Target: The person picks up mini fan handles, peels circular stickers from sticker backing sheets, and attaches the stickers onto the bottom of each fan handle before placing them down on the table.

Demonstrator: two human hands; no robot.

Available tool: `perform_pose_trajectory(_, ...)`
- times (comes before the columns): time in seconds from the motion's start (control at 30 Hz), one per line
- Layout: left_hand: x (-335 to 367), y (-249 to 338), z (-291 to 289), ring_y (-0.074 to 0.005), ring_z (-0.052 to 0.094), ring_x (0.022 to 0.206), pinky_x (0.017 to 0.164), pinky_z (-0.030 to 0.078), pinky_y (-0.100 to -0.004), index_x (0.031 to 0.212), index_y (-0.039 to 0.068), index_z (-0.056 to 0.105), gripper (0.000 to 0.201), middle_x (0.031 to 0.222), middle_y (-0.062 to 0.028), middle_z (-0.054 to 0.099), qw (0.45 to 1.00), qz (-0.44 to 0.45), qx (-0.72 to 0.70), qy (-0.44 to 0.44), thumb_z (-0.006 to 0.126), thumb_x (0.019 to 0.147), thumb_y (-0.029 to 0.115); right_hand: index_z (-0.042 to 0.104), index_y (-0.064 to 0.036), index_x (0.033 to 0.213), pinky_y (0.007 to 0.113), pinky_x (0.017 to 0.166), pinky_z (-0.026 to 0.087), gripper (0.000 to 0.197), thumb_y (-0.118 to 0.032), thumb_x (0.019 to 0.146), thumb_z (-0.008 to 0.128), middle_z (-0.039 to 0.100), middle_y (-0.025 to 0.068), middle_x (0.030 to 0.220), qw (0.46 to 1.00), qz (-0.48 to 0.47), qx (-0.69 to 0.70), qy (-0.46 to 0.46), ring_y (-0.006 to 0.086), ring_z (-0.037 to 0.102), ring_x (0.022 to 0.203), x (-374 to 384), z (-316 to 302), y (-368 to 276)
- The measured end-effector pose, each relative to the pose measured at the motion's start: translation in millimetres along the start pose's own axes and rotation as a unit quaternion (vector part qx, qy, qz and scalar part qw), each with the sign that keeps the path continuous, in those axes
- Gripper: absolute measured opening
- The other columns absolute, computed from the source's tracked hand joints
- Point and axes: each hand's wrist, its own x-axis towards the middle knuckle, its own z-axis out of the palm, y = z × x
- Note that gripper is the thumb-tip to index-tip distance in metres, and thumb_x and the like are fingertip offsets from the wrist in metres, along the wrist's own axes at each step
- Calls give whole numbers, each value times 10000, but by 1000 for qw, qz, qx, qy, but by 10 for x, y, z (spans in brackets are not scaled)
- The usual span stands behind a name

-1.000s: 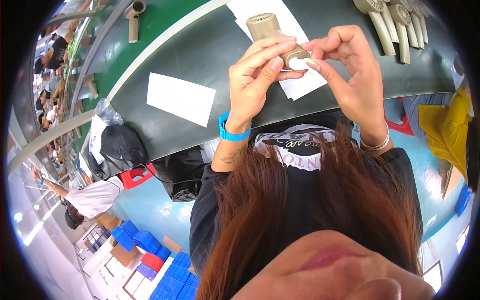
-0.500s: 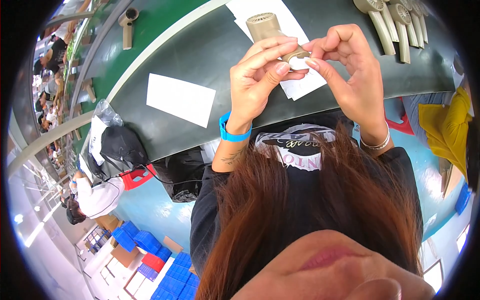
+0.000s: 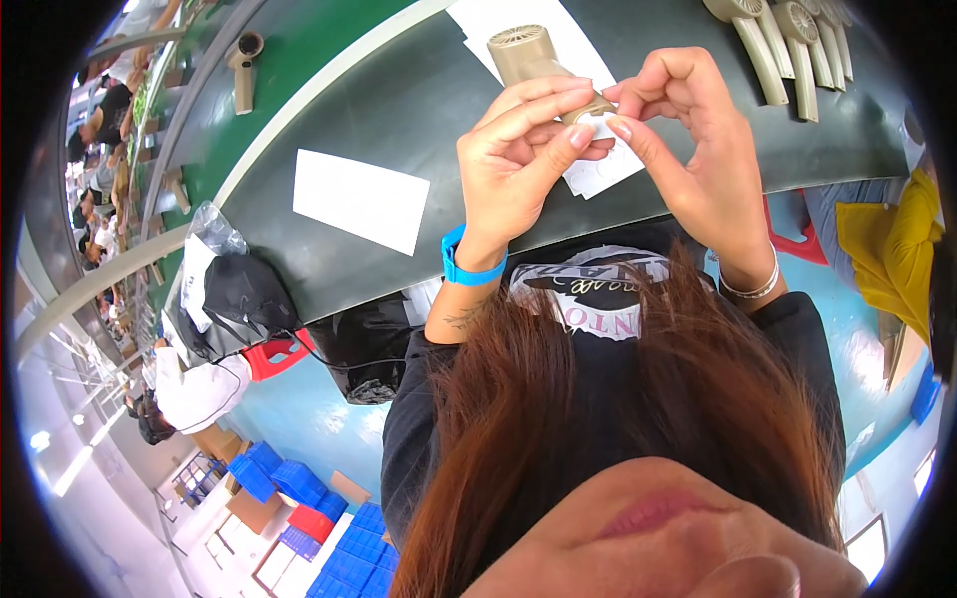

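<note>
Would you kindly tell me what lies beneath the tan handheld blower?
White paper sheets on the dark table; their middle is hidden by the blower and left hand.

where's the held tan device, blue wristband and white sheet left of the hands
Tan device (image 3: 527, 62), head view: body below the grille.
Blue wristband (image 3: 467, 267), head view: outer surface.
White sheet (image 3: 361, 202), head view: its middle.

I'm seeing bright, even light; ceiling tubes (image 3: 75, 470) are glowing far below-left of the left hand (image 3: 508, 179), blue floor (image 3: 309, 414) nearer is glaring, and outer edges are bending.
</note>
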Motion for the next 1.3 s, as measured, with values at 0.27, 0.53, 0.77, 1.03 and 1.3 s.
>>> perform_pose_trajectory(0.27,44,6,42,-277,658,882,746,605,-351,1117,-79,595,270,1198,-194,538,1000,6,13,10,566,849,-88,460,-46,1047,275,717,432,330,7,787,656,597,54,813,986,-55,-152,50,159,578,787,6,-7,-52)
perform_pose_trajectory(0.53,27,-12,50,-265,628,979,812,597,-363,1100,-83,598,269,1184,-171,517,1000,-13,-20,-5,578,834,-117,469,-50,1042,277,708,424,311,-20,790,649,593,56,801,984,-29,-169,43,169,561,753,-23,-19,-75)
perform_pose_trajectory(0.77,2,-54,-21,-241,643,934,787,600,-339,1072,-87,606,242,1153,-163,535,1000,-2,4,3,577,834,-114,488,-64,1120,297,717,439,359,-169,824,663,605,76,877,953,0,-290,-86,191,580,811,83,-128,-21)
perform_pose_trajectory(1.03,97,132,-242,-160,648,757,606,544,-257,1059,-44,585,192,1123,-153,602,997,-17,-50,55,553,871,-63,511,-77,1213,321,779,483,513,60,739,649,550,88,1166,977,-128,-93,-144,219,592,911,544,135,349)
perform_pose_trajectory(1.3,157,149,-414,-55,580,766,521,459,-166,897,7,566,304,943,-64,601,986,36,78,143,755,686,-105,519,-116,1171,375,750,474,390,-81,783,549,542,38,1209,901,-208,-279,-258,246,595,974,896,470,409)
